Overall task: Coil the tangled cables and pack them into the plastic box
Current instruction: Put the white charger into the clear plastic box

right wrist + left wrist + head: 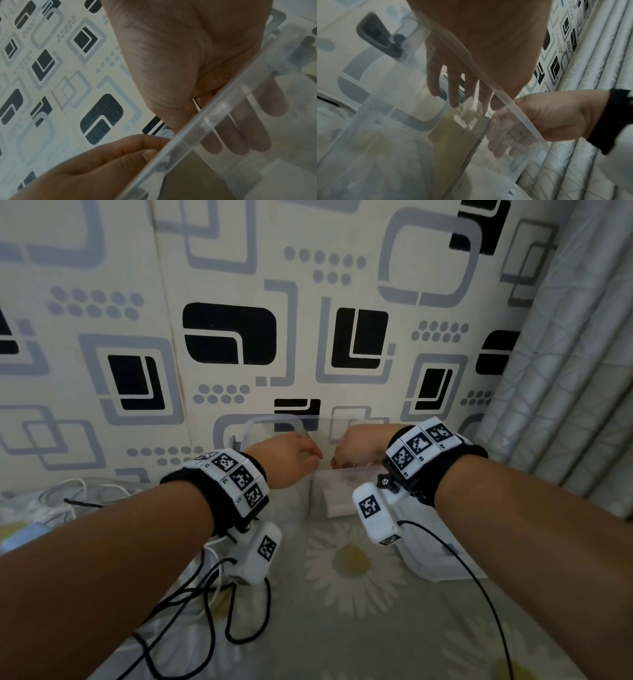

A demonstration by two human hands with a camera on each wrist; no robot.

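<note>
A clear plastic box (270,419) is held up in front of the patterned wall. My left hand (291,460) and right hand (359,446) grip its near rim side by side. In the left wrist view the rim (488,79) runs diagonally; my left hand's fingers (453,86) show through the clear wall, and the right hand (556,115) clasps the rim lower down. The right wrist view shows the right hand (188,54) with fingers behind the wall (214,115) and the left hand (102,166) pinching the edge. Black cable loops (239,611) and white cables (75,491) lie on the flowered sheet below.
A white flat object (435,559) lies on the sheet under my right wrist, and a small white block (337,501) sits against the wall. A grey curtain (565,371) hangs at the right. A thin black lead (479,583) trails from the right wrist camera.
</note>
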